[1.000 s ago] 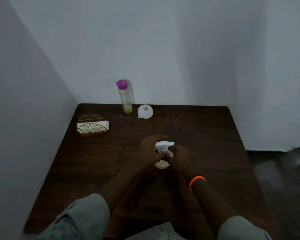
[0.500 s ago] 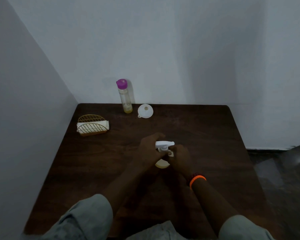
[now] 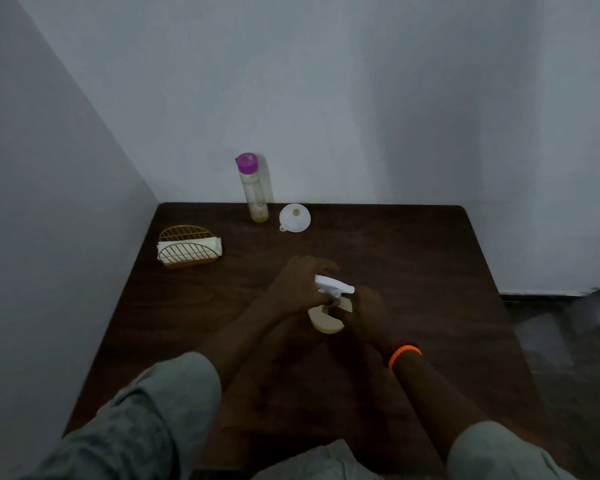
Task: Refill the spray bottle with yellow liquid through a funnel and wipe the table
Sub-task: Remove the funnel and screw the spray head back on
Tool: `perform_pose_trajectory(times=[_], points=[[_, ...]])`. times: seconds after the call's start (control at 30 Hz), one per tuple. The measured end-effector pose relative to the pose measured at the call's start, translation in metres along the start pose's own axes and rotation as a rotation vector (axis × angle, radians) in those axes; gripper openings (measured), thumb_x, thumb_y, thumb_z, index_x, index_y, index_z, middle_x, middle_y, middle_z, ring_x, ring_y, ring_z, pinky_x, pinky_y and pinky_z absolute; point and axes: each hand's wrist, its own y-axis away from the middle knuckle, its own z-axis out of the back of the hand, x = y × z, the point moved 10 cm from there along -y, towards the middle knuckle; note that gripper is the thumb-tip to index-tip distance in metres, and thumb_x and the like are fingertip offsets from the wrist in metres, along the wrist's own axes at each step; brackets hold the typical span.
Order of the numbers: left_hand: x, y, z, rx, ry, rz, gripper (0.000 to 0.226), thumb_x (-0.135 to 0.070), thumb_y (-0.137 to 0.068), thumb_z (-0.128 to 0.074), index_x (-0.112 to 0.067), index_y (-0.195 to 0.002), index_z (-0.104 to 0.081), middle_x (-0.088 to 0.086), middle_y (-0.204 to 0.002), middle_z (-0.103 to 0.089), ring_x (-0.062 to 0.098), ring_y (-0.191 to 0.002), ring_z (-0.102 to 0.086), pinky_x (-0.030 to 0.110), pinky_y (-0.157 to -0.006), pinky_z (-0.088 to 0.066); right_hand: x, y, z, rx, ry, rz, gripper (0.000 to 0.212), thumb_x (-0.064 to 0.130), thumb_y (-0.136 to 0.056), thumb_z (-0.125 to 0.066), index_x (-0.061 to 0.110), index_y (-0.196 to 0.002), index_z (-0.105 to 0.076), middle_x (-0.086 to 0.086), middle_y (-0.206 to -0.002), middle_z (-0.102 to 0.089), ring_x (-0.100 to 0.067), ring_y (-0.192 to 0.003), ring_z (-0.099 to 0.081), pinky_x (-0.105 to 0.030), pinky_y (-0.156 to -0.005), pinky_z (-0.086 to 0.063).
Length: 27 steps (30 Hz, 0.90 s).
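Fingers (image 3: pixel 329 301) of both hands wrap spray bottle (image 3: pixel 326 320) neck.

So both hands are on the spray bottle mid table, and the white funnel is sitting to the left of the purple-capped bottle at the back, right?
Not quite. The head view shows the white funnel to the right of the purple-capped bottle, not the left. The rest holds: left hand and right hand are both on the spray bottle mid table.
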Motion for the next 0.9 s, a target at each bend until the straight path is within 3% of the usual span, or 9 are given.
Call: perform_pose_trajectory(times=[0.17, 0.3, 0.4, 0.5, 0.67, 0.77, 0.83, 0.9], points=[[-0.001, -0.014, -0.007, 0.121, -0.025, -0.038, 0.044, -0.031, -0.067, -0.088, -0.014, -0.106, -0.074, -0.001, -0.105, -0.075, 0.01, -0.092, -0.069, 0.031, -0.083, -0.054, -0.004, -0.001, -0.003, 0.026, -0.007, -0.039, 0.028, 0.039, -0.074, -0.083, 0.019, -0.093, -0.076, 0.01, -0.083, -0.071, 0.004, -0.07, -0.061, -0.008, -0.062, -0.041], [-0.004, -0.018, -0.011, 0.191, -0.036, -0.067, 0.044, -0.026, -0.068, -0.086, -0.014, -0.108, -0.073, 0.0, -0.105, -0.074, 0.012, -0.092, -0.068, 0.027, -0.082, -0.049, -0.011, -0.001, -0.005, 0.023, -0.042, -0.057, 0.052, 0.061, -0.066, -0.073, 0.019, -0.097, -0.075, 0.006, -0.089, -0.073, -0.007, -0.08, -0.068, -0.025, -0.07, -0.052], [-0.011, -0.022, -0.013, 0.249, -0.046, -0.11, 0.049, -0.028, -0.067, -0.086, -0.017, -0.112, -0.071, -0.003, -0.104, -0.073, 0.009, -0.088, -0.067, 0.021, -0.079, -0.044, -0.015, -0.003, -0.007, 0.041, -0.024, -0.074, 0.043, 0.05, -0.07, -0.08, 0.015, -0.095, -0.075, 0.004, -0.087, -0.072, -0.01, -0.078, -0.067, -0.026, -0.067, -0.049], [-0.022, -0.023, -0.014, 0.309, -0.037, -0.156, 0.051, -0.028, -0.068, -0.085, -0.02, -0.115, -0.067, -0.006, -0.107, -0.071, 0.007, -0.086, -0.067, 0.018, -0.078, -0.044, -0.017, -0.004, -0.005, 0.017, -0.018, -0.083, 0.059, 0.064, -0.062, -0.074, 0.014, -0.094, -0.075, 0.003, -0.084, -0.071, -0.012, -0.075, -0.066, -0.026, -0.064, -0.046], [-0.023, -0.025, -0.016, 0.353, -0.066, -0.168, 0.06, -0.029, -0.069, -0.086, -0.022, -0.122, -0.06, -0.011, -0.1, -0.068, 0.001, -0.079, -0.063, 0.01, -0.072, -0.039, -0.008, 0.0, -0.002, 0.003, -0.001, -0.058, 0.032, 0.037, -0.076, -0.083, 0.013, -0.095, -0.076, 0.005, -0.084, -0.071, -0.008, -0.073, -0.064, -0.017, -0.064, -0.042], [-0.011, -0.018, -0.009, 0.281, 0.008, -0.071, 0.075, -0.03, -0.068, -0.087, -0.021, -0.134, -0.053, -0.006, -0.103, -0.072, 0.002, -0.087, -0.067, 0.017, -0.078, -0.049, -0.009, 0.0, 0.0, -0.038, 0.082, -0.064, 0.046, 0.053, -0.072, -0.08, 0.014, -0.094, -0.074, 0.004, -0.085, -0.07, -0.01, -0.075, -0.064, -0.023, -0.066, -0.041], [0.003, -0.004, 0.005, 0.107, 0.129, 0.016, 0.084, -0.036, -0.064, -0.089, -0.018, -0.137, -0.052, -0.003, -0.11, -0.072, 0.004, -0.098, -0.068, 0.026, -0.085, -0.056, -0.012, -0.001, -0.001, -0.062, 0.133, -0.079, 0.056, 0.061, -0.069, -0.076, 0.015, -0.099, -0.074, 0.001, -0.092, -0.071, -0.015, -0.081, -0.065, -0.027, -0.069, -0.043], [0.02, 0.025, 0.014, -0.059, 0.22, 0.157, 0.089, -0.042, -0.062, -0.09, -0.023, -0.139, -0.049, -0.005, -0.119, -0.067, 0.004, -0.106, -0.065, 0.024, -0.087, -0.056, -0.007, 0.002, -0.001, -0.091, 0.128, -0.068, 0.063, 0.065, -0.066, -0.07, 0.017, -0.106, -0.074, -0.004, -0.099, -0.073, -0.02, -0.088, -0.067, -0.029, -0.074, -0.047]])
